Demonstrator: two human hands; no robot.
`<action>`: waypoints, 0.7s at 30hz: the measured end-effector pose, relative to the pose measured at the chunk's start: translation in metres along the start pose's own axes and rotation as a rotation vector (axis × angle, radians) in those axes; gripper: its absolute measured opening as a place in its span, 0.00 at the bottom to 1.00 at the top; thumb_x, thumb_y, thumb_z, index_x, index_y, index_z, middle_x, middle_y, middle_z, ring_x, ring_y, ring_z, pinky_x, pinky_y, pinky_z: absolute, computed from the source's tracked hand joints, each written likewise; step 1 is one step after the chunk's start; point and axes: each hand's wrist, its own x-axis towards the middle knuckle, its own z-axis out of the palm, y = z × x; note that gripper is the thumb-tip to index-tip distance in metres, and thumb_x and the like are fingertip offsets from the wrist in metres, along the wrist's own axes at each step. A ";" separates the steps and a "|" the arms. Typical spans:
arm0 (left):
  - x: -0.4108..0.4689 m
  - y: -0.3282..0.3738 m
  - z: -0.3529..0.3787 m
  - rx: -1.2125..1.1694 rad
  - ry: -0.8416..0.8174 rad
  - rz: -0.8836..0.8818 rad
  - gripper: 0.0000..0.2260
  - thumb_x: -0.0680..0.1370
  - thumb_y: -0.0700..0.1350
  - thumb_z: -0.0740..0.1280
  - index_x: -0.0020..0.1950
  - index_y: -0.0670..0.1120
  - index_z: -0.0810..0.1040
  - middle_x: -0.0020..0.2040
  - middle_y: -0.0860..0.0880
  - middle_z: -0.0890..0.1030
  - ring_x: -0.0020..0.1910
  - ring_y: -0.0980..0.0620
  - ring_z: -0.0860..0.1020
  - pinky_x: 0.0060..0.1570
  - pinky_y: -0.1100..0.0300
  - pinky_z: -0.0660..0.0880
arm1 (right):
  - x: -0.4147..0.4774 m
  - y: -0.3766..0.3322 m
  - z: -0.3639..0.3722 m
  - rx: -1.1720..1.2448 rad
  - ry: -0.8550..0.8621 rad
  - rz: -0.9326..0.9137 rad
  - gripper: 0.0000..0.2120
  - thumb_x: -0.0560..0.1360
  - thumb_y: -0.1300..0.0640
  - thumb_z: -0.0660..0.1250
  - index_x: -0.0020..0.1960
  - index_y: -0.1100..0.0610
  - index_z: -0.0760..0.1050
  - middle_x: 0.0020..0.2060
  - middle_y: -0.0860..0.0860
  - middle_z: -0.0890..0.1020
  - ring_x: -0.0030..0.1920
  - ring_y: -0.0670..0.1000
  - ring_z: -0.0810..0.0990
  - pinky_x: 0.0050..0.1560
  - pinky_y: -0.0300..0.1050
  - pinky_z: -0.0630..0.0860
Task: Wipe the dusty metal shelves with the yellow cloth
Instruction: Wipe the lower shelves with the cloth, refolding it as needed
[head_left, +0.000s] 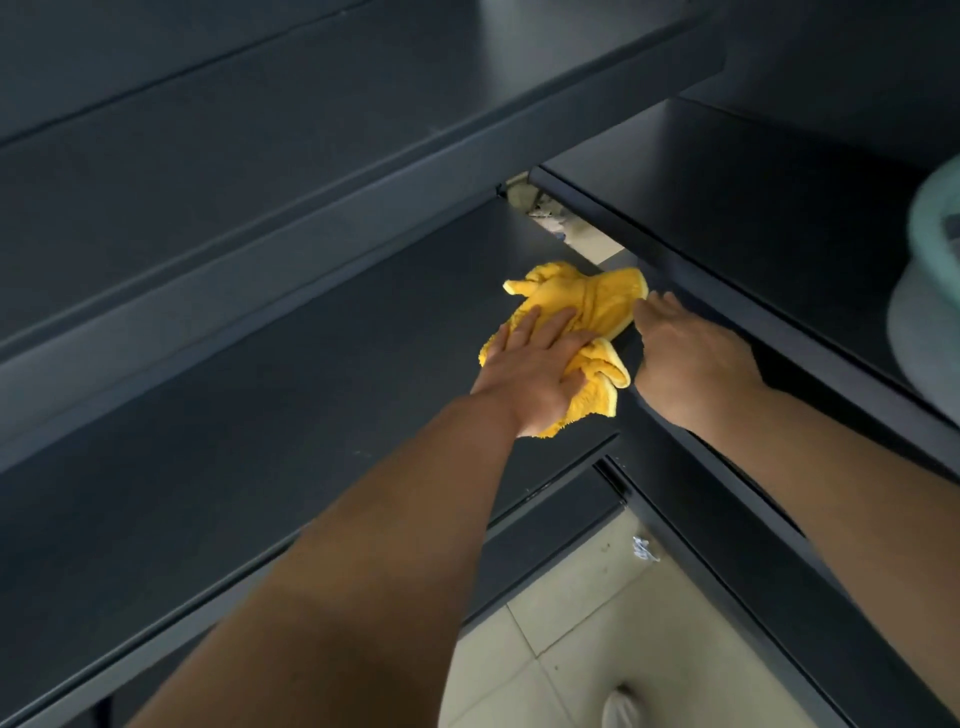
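Observation:
A crumpled yellow cloth (587, 301) lies on the dark metal shelf (322, 395), near the inner corner where two shelf units meet. My left hand (535, 364) presses flat on the cloth, fingers spread over it and thumb tucked into a fold. My right hand (685, 358) rests on the edge of the neighbouring right-hand shelf (769, 208), its fingertips next to the cloth's right end. Whether those fingers touch the cloth is unclear.
A higher dark shelf (260, 130) overhangs at the upper left. A pale green basin (930, 270) stands on the right-hand shelf at the frame edge. Beige floor tiles (587, 623) with a scrap of litter (644, 550) and a shoe tip (621, 709) show below.

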 end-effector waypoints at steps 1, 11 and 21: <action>-0.014 -0.005 0.001 -0.006 0.001 -0.021 0.23 0.83 0.56 0.51 0.78 0.61 0.52 0.79 0.59 0.43 0.78 0.50 0.38 0.75 0.45 0.39 | -0.003 -0.009 0.000 -0.003 -0.024 -0.011 0.17 0.75 0.64 0.58 0.64 0.62 0.66 0.67 0.58 0.69 0.69 0.57 0.68 0.55 0.53 0.74; -0.155 -0.075 0.011 -0.053 0.003 -0.320 0.24 0.83 0.58 0.49 0.78 0.61 0.48 0.79 0.58 0.41 0.78 0.48 0.36 0.75 0.44 0.38 | -0.040 -0.112 0.018 -0.003 -0.101 -0.169 0.20 0.82 0.54 0.54 0.71 0.61 0.63 0.70 0.57 0.67 0.73 0.56 0.62 0.64 0.54 0.69; -0.288 -0.148 0.019 -0.105 -0.011 -0.640 0.25 0.83 0.60 0.47 0.79 0.60 0.45 0.79 0.56 0.38 0.77 0.46 0.35 0.75 0.43 0.39 | -0.086 -0.225 0.048 -0.018 -0.206 -0.341 0.23 0.82 0.50 0.53 0.74 0.58 0.61 0.73 0.55 0.65 0.76 0.55 0.58 0.70 0.53 0.64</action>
